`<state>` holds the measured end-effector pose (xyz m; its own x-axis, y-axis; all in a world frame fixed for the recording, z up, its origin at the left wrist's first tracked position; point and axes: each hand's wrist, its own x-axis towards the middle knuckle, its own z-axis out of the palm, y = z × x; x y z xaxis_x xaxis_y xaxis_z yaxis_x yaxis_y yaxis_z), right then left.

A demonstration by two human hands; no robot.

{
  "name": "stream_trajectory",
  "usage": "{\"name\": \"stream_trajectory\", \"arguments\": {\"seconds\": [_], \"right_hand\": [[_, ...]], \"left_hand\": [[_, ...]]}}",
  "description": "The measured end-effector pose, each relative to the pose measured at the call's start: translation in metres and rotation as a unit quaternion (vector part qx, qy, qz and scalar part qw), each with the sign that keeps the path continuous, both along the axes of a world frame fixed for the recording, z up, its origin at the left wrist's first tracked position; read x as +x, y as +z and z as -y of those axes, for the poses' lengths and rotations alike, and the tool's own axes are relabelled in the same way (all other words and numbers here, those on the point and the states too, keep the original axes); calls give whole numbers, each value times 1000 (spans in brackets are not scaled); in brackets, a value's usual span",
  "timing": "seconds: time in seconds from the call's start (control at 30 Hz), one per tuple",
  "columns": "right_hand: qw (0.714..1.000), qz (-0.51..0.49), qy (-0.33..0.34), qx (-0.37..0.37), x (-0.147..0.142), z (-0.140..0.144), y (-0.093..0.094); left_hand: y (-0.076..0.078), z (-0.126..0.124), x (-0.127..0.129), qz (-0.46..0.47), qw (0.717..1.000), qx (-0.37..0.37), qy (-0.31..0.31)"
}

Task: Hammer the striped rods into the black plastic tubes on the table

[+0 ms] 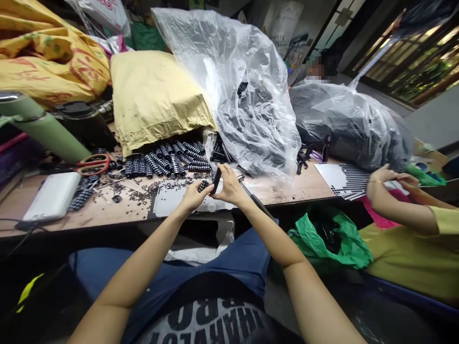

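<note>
Both my hands meet above the front of the workbench. My right hand (229, 185) is closed round a dark, flat, elongated black piece (216, 180), held nearly upright. My left hand (194, 196) pinches a short black ribbed piece (203, 186) against its side; its exact kind is too small to make out. Beneath them lies a white sheet (172, 199) scattered with small black bits. Rows of black-and-white ribbed rods (168, 160) lie just behind my left hand. Further black pieces (220, 150) sit behind my right hand.
A yellow sack (158, 95) and a large clear plastic bag (251, 95) stand behind. To the left are red-handled scissors (93, 164), a white box (53, 196) and a green bottle (53, 134). At right, a co-worker's hands (390, 177) work beside a green bag (333, 239).
</note>
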<state>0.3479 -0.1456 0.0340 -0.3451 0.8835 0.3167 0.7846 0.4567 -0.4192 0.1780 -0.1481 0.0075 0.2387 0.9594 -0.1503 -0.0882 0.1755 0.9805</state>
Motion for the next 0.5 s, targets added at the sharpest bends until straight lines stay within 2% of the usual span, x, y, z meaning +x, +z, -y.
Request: {"name": "stream_trajectory", "arguments": {"seconds": [0.13,0.33,0.5], "right_hand": [[999,-51,16,-6,3,10,0],[989,-110,94,-3,-6,32,2],[980,-133,150,-9,-16,33,-3]], "left_hand": [[6,4,-3,110,994,-22,16],[13,9,1,124,990,-46,40],[17,12,10,159,980,-92,82]]}}
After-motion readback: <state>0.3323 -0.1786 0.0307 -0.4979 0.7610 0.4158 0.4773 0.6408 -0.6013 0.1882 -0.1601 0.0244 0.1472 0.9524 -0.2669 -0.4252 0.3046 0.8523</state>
